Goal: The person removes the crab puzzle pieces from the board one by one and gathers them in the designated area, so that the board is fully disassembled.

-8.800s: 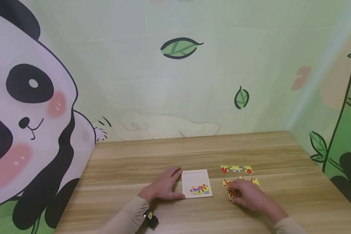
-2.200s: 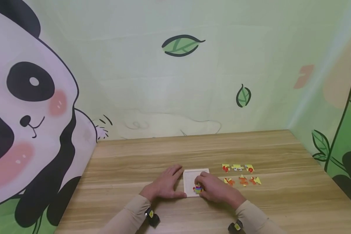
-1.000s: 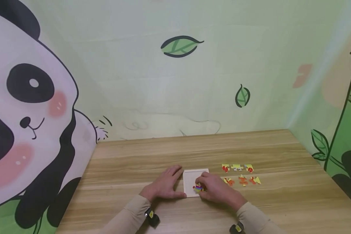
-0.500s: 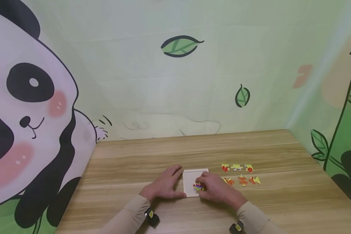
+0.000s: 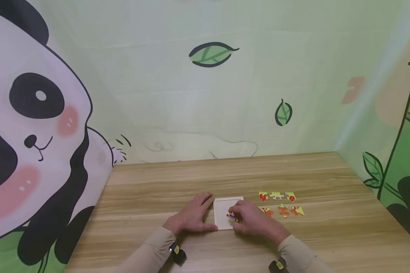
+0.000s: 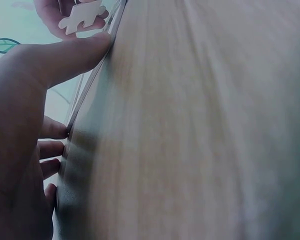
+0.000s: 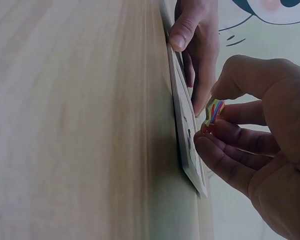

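My left hand (image 5: 193, 216) lies at the left side of a white, shallow puzzle tray (image 5: 222, 207), fingers extended and thumb touching the near corner. Over the tray's lower right part, my right hand (image 5: 256, 222) pinches a jigsaw puzzle piece (image 5: 231, 217) with rainbow stripes and red. The left wrist view shows the pale underside of this jigsaw piece (image 6: 84, 17), raised off the tray and tilted. Seen from the right wrist, the jigsaw piece (image 7: 215, 111) sits between thumb and fingertips. My right hand hides part of the tray, and whether the piece is one or several joined cannot be told.
Right of the tray, loose jigsaw pieces lie in two rows on the wooden table (image 5: 150, 189): a far row (image 5: 276, 195) of yellow and red pieces, and a nearer row (image 5: 284, 211) of orange and yellow ones. A printed wall (image 5: 150, 94) stands behind.
Earlier my right hand was at the pieces on the right and joined pieces lay in the tray; since then it has moved left over the tray. Lately the held piece only turns slightly; my left hand stays.
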Available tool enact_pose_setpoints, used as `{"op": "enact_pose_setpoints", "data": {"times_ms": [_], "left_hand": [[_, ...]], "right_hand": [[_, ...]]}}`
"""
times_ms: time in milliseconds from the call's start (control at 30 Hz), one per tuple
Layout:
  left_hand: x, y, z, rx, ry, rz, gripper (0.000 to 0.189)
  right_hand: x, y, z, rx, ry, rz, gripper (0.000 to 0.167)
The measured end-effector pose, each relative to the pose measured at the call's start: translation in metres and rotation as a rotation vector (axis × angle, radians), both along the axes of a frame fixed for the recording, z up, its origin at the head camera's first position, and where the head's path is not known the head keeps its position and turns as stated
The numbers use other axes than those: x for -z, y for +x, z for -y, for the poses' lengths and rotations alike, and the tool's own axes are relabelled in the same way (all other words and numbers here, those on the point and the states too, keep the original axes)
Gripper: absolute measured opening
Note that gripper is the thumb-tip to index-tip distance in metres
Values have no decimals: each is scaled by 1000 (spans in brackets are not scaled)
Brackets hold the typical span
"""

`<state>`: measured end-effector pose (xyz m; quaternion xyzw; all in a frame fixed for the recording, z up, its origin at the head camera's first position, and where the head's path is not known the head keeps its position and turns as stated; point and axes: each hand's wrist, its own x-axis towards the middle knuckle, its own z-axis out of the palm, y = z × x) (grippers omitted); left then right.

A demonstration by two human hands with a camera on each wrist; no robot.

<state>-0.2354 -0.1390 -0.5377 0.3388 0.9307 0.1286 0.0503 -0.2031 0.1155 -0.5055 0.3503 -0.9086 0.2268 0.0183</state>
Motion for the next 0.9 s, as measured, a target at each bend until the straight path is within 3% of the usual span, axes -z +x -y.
{"op": "enact_pose_setpoints", "data": {"times_ms": [267, 600, 900], "left_hand": [[-1, -1, 0, 5, 3, 1, 103], [-1, 0, 0, 3, 7, 4, 103], [0, 0, 0, 2, 11, -6, 103]], "right_hand": [[-4, -1, -2, -15, -40, -9, 31], [-6, 1, -10, 3, -17, -17, 30], [-11, 8, -18, 5, -23, -87, 29]]}}
